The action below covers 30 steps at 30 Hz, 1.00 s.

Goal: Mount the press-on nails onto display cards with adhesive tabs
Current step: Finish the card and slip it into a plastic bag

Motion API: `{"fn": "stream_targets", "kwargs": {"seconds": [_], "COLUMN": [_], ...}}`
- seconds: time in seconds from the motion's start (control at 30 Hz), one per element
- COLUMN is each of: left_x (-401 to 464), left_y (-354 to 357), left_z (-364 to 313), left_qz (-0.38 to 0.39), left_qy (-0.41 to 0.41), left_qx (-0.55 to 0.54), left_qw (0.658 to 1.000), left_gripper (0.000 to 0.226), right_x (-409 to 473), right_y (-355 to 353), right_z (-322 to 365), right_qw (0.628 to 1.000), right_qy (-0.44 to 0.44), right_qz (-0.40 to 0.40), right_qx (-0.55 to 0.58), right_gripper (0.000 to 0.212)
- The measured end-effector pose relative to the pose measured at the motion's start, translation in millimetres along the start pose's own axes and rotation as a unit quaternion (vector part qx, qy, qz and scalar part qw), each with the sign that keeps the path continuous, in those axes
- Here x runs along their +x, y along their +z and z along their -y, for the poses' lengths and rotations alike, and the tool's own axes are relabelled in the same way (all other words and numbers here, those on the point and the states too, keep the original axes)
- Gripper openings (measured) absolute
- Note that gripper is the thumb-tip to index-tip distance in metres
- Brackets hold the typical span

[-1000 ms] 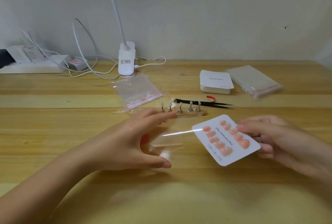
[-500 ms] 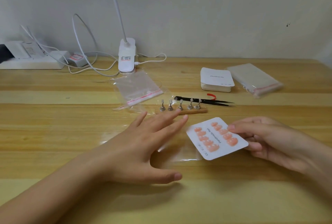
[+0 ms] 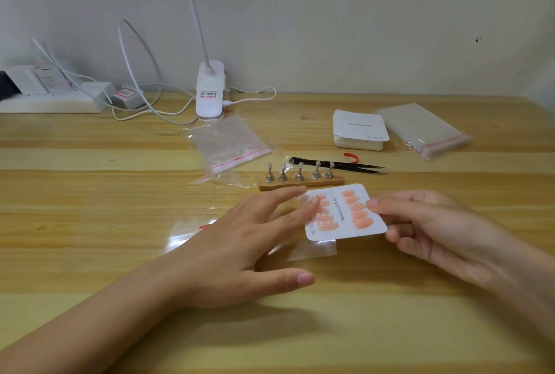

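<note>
Left hand (image 3: pixel 240 241) palm down, fingers spread straight, fingertips (image 3: pixel 313 201) touching card (image 3: pixel 342 214). Right hand (image 3: pixel 432 223) pinching card's right edge, thumb on top. Card with pink nails (image 3: pixel 359 214) over clear bag (image 3: pixel 315 249), near table (image 3: pixel 90 223)

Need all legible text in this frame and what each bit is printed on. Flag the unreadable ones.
"Handmade Nail": down the middle of the display card that the right hand pinches.
"Handmade Nail": top card of the card stack, upside down to the camera.
Small print at each card's end: too blurred to read.
Lamp base label: dark print, unreadable.
Red-bordered label on the charger: unreadable.
</note>
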<state>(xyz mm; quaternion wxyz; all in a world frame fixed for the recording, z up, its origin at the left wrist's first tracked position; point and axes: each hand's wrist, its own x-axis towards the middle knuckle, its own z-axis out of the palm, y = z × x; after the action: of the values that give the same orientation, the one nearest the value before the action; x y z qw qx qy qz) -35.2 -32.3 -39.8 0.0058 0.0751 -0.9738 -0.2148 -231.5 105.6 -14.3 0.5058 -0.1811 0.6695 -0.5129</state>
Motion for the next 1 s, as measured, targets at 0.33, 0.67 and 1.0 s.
{"fn": "stream_targets", "kwargs": {"seconds": [0.33,0.67,1.0], "left_x": [1,3,7], "left_y": [1,6,5], "left_z": [-2,-4,-6], "left_qz": [0.008,-0.019,-0.132], "left_qy": [0.007,0.018,0.023], "left_qx": [0.033,0.057,-0.156], "left_qw": [0.999,0.998,0.979], "left_gripper": [0.079,0.073,0.057], "right_x": [-7,0,-1], "right_y": [13,29,44], "right_z": [-6,-7,-5], "right_qw": [0.997,0.991,0.986], "right_qy": [0.027,0.025,-0.071], "right_qz": [0.070,0.126,0.146], "right_qx": [-0.003,0.035,-0.039], "right_gripper": [0.044,0.034,0.030]}}
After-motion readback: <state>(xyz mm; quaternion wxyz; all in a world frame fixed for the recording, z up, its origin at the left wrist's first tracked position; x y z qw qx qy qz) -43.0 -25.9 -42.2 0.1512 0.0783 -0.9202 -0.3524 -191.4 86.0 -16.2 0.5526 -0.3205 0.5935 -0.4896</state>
